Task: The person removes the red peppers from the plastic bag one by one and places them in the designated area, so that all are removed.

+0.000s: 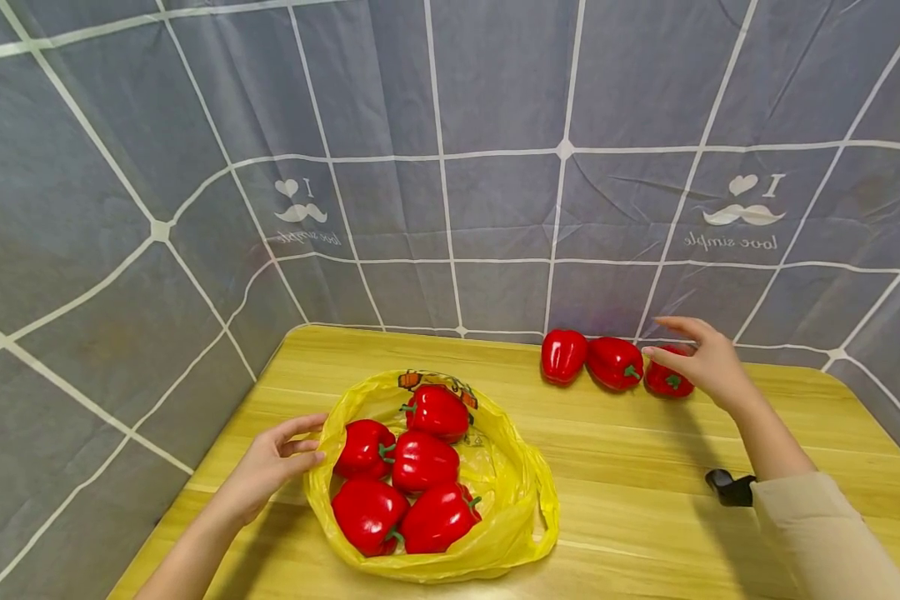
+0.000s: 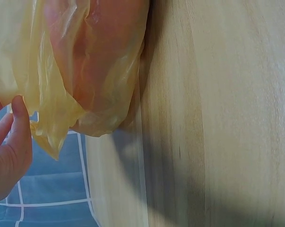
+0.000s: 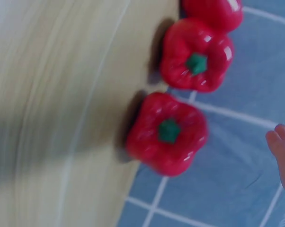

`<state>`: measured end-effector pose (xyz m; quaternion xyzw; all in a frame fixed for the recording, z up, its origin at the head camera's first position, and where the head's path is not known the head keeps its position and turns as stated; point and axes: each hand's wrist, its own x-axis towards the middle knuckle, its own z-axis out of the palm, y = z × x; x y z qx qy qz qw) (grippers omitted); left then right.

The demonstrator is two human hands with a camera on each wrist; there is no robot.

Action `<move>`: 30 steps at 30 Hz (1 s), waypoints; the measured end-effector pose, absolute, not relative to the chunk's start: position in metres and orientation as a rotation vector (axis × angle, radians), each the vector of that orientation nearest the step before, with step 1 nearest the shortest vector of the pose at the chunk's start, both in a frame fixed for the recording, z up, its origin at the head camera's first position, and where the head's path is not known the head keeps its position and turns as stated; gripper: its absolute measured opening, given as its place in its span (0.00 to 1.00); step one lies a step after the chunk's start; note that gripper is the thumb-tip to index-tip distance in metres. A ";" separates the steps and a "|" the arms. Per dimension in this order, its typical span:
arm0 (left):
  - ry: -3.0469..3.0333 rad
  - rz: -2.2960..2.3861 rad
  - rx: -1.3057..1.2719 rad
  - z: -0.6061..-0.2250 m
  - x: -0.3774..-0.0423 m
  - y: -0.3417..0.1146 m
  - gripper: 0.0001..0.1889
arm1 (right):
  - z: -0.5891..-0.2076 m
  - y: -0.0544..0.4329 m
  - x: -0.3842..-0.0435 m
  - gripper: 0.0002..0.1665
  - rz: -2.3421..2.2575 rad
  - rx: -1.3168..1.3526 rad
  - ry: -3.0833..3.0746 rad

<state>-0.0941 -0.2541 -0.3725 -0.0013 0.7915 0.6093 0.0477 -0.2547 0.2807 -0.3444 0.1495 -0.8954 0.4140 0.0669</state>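
Note:
A yellow plastic bag [image 1: 506, 500] stands with its mouth wide, holding several red bell peppers [image 1: 425, 461]. At its left rim my left hand [image 1: 270, 462] pinches the plastic; in the left wrist view the thumb of that hand [image 2: 14, 146] lies against the bag's film [image 2: 48, 90]. Three more bell peppers sit in a row by the wall: one on its side [image 1: 564, 357], a middle one [image 1: 613, 362], and the rightmost one [image 1: 669, 372]. My right hand [image 1: 701, 358] hovers over the rightmost pepper, thumb and fingers apart. The right wrist view shows that pepper [image 3: 167, 134] untouched.
A black strap-like object [image 1: 731, 487] lies near the right sleeve on the wooden table [image 1: 615, 533]. Grey cloth with white grid lines [image 1: 495, 208] hangs along the back and both sides, close behind the row of peppers.

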 end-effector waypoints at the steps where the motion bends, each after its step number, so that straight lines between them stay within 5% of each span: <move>1: 2.412 1.861 -0.003 -0.373 -0.094 -0.254 0.30 | -0.342 0.277 -0.253 0.35 1.259 0.473 -2.696; 30: 2.447 1.837 0.004 -0.378 -0.094 -0.256 0.30 | -0.333 0.178 -0.200 0.30 1.288 1.202 -2.489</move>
